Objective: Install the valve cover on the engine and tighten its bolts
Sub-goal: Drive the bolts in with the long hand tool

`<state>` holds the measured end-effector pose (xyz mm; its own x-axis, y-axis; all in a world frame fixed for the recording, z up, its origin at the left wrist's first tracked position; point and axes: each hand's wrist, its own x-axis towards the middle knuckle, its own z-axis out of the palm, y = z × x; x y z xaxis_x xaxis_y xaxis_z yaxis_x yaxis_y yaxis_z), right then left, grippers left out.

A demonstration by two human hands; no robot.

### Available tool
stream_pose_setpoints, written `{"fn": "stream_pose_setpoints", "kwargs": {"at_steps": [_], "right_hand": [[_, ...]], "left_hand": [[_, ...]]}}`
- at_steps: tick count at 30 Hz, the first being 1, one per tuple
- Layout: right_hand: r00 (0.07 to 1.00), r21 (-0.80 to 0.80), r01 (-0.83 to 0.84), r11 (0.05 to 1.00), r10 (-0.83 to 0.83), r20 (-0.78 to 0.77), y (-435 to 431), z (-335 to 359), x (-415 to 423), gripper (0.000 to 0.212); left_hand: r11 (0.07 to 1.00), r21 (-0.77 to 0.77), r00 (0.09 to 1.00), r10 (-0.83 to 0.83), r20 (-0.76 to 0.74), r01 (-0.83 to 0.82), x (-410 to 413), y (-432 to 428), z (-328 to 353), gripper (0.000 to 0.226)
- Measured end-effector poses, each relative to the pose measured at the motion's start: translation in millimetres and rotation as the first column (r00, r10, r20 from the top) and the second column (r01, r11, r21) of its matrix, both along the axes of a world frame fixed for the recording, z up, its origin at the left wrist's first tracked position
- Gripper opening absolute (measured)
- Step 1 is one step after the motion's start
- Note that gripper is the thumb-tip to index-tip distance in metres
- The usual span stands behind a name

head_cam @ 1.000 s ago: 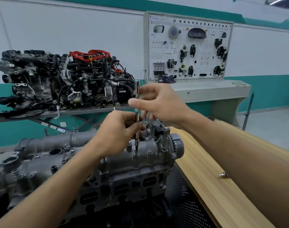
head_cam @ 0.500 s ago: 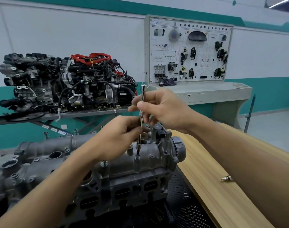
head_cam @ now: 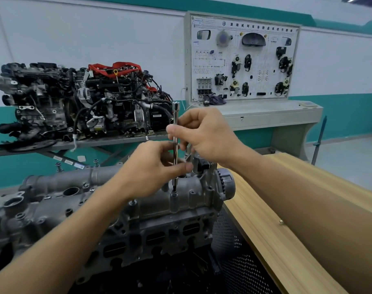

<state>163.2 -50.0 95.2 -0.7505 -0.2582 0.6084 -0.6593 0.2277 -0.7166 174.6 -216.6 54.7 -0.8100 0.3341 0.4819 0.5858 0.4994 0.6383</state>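
The grey cast valve cover (head_cam: pixel 79 200) sits on top of the engine (head_cam: pixel 151 234) in front of me. A slim chrome extension bar (head_cam: pixel 175 132) stands upright with its lower tip on a bolt (head_cam: pixel 174 194) near the cover's right end. My right hand (head_cam: pixel 204 134) pinches the upper part of the bar between thumb and fingers. My left hand (head_cam: pixel 151 168) pinches the bar lower down, just above the cover. The bar's middle is partly hidden by my fingers.
A wooden bench top (head_cam: pixel 272 228) runs along the right, with a small bolt (head_cam: pixel 282 222) lying on it beside my right forearm. Behind stand another engine (head_cam: pixel 79 102) on a stand and a white training board (head_cam: pixel 242 58) on a grey console.
The view has shifted slightly, so the scene sits lower in frame. Both hands keep their hold on the bar, and my right fingers have shifted round it a little.
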Motion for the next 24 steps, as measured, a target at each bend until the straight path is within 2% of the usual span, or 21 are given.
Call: {"fn": "stream_pose_setpoints", "kwargs": {"at_steps": [2, 3, 7, 9, 12, 15, 17, 19, 21, 23, 24], "right_hand": [[0.998, -0.023, 0.062, 0.998, -0.062, 0.005, -2.6, 0.1, -0.6, 0.027], [0.998, -0.014, 0.049, 0.999, -0.049, 0.031, -2.7, 0.9, -0.6, 0.029], [0.992, 0.106, -0.1, 0.989, 0.092, 0.081, 2.2, 5.2, 0.3, 0.013], [0.99, 0.114, -0.127, 0.985, 0.118, 0.077, 4.5, 4.9, 0.1, 0.013], [0.995, 0.08, -0.09, 0.993, 0.087, 0.048, 3.1, 2.0, -0.4, 0.014], [0.999, 0.027, 0.04, 0.999, -0.039, -0.009, -1.8, -4.2, -3.4, 0.025], [0.999, 0.03, 0.047, 0.998, -0.047, 0.002, -3.0, -4.4, -3.9, 0.027], [0.997, 0.043, -0.047, 0.998, 0.045, 0.064, -0.7, -1.6, -3.4, 0.025], [0.991, 0.081, -0.115, 0.99, 0.108, 0.081, 2.7, 0.8, -3.4, 0.016], [0.991, 0.072, -0.114, 0.991, 0.109, 0.075, 3.9, -0.5, -2.2, 0.009], [0.994, 0.05, -0.093, 0.994, 0.089, 0.066, 3.8, -1.8, -2.2, 0.012]], "left_hand": [[0.984, 0.132, 0.985, 0.136, -0.101, -0.123, -2.4, 4.3, -7.5, 0.006], [0.978, 0.164, 0.984, 0.145, -0.105, -0.127, -3.0, 5.4, -10.0, 0.004], [0.993, 0.075, 0.996, -0.087, 0.01, 0.086, -2.5, 0.6, -3.8, 0.019], [0.984, 0.051, 0.981, -0.175, 0.079, 0.171, -2.8, -3.0, 2.2, 0.021], [0.998, 0.017, 0.998, -0.058, 0.014, 0.058, -4.6, -0.7, -0.5, 0.005], [0.982, 0.163, 0.988, 0.111, -0.109, -0.093, -4.8, 6.7, -11.4, 0.006], [0.982, 0.154, 0.977, 0.138, -0.164, -0.112, -6.5, 6.6, -16.2, 0.007], [0.993, 0.097, 0.99, 0.073, -0.124, -0.061, -8.1, 3.8, -16.3, 0.009], [0.993, 0.088, 0.997, -0.078, -0.024, 0.08, -8.1, -1.3, -11.6, 0.016], [0.98, 0.079, 0.982, -0.186, 0.042, 0.182, -5.9, -2.7, -6.4, 0.023], [0.984, 0.052, 0.984, -0.173, 0.04, 0.171, -5.6, -1.7, -5.1, 0.021]]}}
